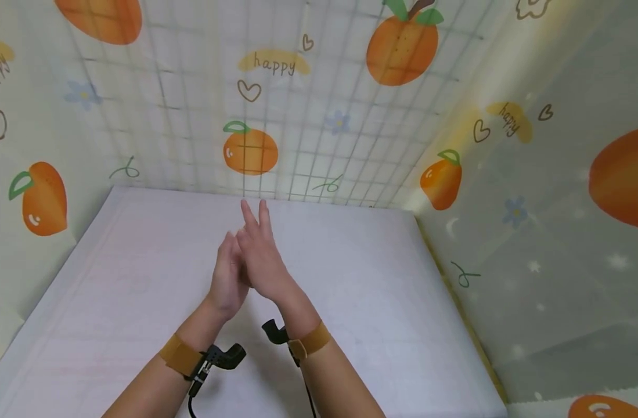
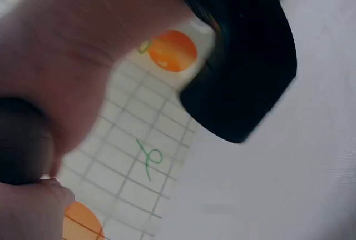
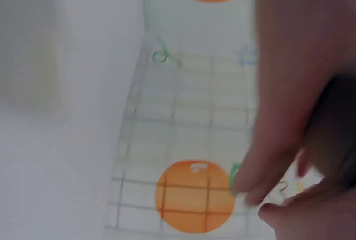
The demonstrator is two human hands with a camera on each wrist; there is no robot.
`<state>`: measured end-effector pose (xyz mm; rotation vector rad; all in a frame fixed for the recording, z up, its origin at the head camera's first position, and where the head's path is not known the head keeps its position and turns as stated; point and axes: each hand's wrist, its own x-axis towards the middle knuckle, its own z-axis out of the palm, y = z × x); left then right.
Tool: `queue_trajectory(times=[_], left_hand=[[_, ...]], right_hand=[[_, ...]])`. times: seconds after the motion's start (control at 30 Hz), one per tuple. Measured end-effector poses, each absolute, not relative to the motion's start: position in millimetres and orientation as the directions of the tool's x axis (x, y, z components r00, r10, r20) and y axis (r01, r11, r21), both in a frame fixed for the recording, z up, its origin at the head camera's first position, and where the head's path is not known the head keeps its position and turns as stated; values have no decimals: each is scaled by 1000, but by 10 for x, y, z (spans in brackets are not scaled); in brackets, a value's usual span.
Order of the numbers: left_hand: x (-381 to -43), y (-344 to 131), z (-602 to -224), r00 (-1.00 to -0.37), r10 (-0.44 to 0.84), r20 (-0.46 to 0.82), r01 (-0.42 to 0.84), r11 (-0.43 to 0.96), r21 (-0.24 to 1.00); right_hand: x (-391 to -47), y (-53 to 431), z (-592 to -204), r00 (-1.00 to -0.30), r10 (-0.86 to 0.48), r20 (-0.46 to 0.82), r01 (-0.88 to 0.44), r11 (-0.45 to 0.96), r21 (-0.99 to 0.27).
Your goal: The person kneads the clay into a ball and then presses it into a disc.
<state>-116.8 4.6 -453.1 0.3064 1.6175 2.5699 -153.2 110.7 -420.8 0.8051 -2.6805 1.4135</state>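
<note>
Both hands meet above the white tabletop (image 1: 371,290), held up near its middle. On the right, the back of my right hand (image 1: 262,261) faces the head camera, with two fingers straight and spread upward; its other fingers are hidden. Against its palm side lies my left hand (image 1: 229,278), its fingers mostly covered, so I cannot tell how far they curl. No separate object shows between the hands in the head view. In the right wrist view, straight fingers of the right hand (image 3: 278,134) come close to the left hand (image 3: 311,215). A dark rounded shape (image 3: 336,131) covers part of them.
Each wrist wears a brown strap with a black camera mount, the left mount (image 1: 227,355) and the right mount (image 1: 274,332), both trailing cables. Behind the table stands a wire grid (image 1: 319,133) with an orange-printed sheet. A similar printed curtain (image 1: 554,244) hangs at the right.
</note>
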Motion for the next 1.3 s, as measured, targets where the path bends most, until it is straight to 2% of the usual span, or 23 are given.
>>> queue_trajectory(times=[0.1,0.27,0.4,0.5,0.63,0.87,1.07,1.3], left_hand=[[-1173,9,-4480,-974,172,150,57,-453,890],[-1201,-67,-4395,-975,149,162,75,-466,881],[-1258,-94,-4372,-979,132,158,82,-452,888],[-1291,-100,-4401,-982,133,135,64,-441,895],[-1291,-46,-4462,-984,148,102,29,-428,903],[-1179,90,-4536,-982,170,86,2,-443,896],[-1157,60,-4441,-974,158,165,69,-484,872],[-1215,-42,-4339,-976,118,182,109,-460,881]], right_hand=[[-1619,1133,-4282,-873,-442,208,-406,420,-812],[-1591,1155,-4382,-859,-491,146,-309,268,-913],[-1439,1132,-4377,-831,-523,191,-336,198,-921],[-1310,1102,-4326,-807,-536,246,-412,213,-886],[-1233,1087,-4241,-804,-521,287,-489,304,-818],[-1426,1127,-4185,-851,-452,268,-475,442,-761],[-1553,1196,-4314,-878,-436,196,-374,369,-851],[-1418,1186,-4396,-872,-457,174,-326,278,-904]])
